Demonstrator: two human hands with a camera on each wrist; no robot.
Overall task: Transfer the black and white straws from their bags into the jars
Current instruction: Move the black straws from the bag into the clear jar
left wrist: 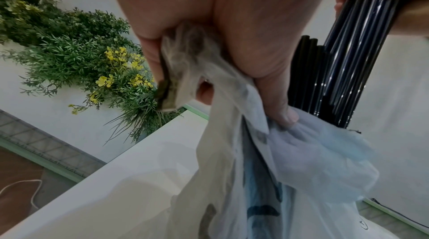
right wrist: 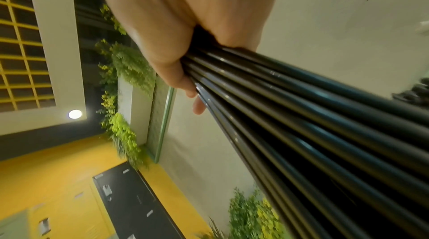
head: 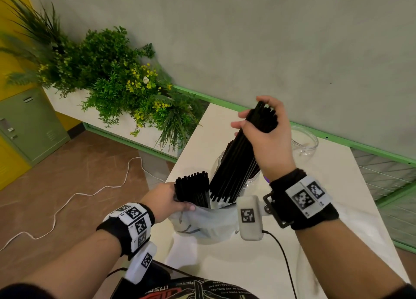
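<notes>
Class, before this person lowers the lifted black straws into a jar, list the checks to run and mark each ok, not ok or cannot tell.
1. Right hand grips the lifted bundle firmly: ok.
2. Left hand holds the bag open: ok.
3. Lower straw ends clear of the bag: cannot tell.
4. Jar mouth free: cannot tell, the bundle hides it.
5. Remaining straws upright in the bag: ok.

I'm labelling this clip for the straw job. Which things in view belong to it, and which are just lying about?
In the job:
bundle of black straws in right hand
bag gripped by left hand
jar

Lying about:
planter
locker
white cable
</notes>
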